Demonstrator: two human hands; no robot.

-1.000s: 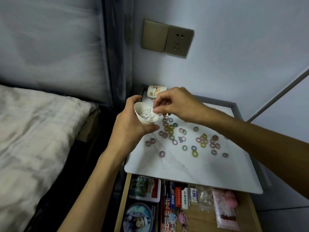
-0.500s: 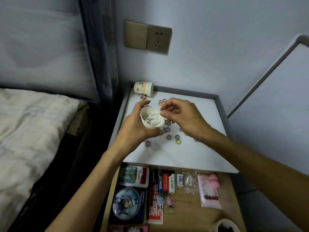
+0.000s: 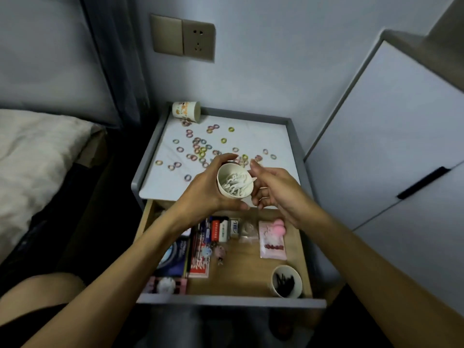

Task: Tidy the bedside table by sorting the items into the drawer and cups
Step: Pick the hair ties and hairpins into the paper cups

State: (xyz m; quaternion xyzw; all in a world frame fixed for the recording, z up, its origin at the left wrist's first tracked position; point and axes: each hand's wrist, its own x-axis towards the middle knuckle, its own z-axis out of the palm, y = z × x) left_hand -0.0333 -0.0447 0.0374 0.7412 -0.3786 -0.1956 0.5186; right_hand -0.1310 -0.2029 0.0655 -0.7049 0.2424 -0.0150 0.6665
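Held cup [image 3: 234, 183] drawn nearer, rings [image 3: 197, 146] behind, drawer [image 3: 241, 277] below

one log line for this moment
left hand: holds white cup | right hand: beside it | coloured rings: scattered on tabletop | drawer: open

Person, head view, parts on show:
- left hand [image 3: 200, 194]: bare, fingers [image 3: 226, 158] plain.
- right hand [image 3: 278, 194]: bare, fingers [image 3: 256, 168] plain.
- left forearm [image 3: 120, 267]: bare from the wrist behind the fingers down to the picture's edge.
- right forearm [image 3: 364, 252]: bare likewise.
- leg [image 3: 42, 287]: bare, well below and left of the left fingers.
- dark cloth [image 3: 27, 320]: lies under the leg; garment type unclear.
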